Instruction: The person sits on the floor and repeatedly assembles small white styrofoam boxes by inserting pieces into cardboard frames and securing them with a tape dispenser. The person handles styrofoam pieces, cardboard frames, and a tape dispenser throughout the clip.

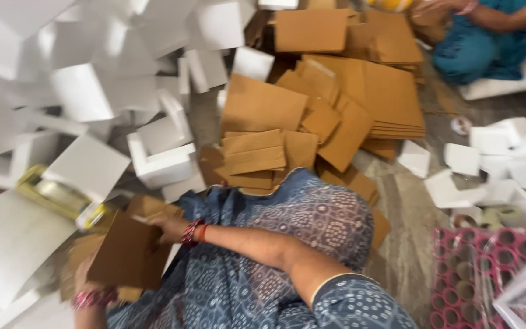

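Note:
A flat brown cardboard sheet is held low at the left, over my lap in blue patterned cloth. My right hand, with red bangles at the wrist, reaches across and grips the sheet's upper edge. My left hand, also wearing bangles, holds the sheet's lower left corner and is partly hidden behind it. More brown sheets lie under the held one. The picture is blurred by motion.
A heap of folded white boxes fills the left. Brown cardboard sheets lie stacked in the middle. Something yellow and clear rests on a white sheet. Another person in teal sits top right. Small white boxes and bagged pink tube rolls lie right.

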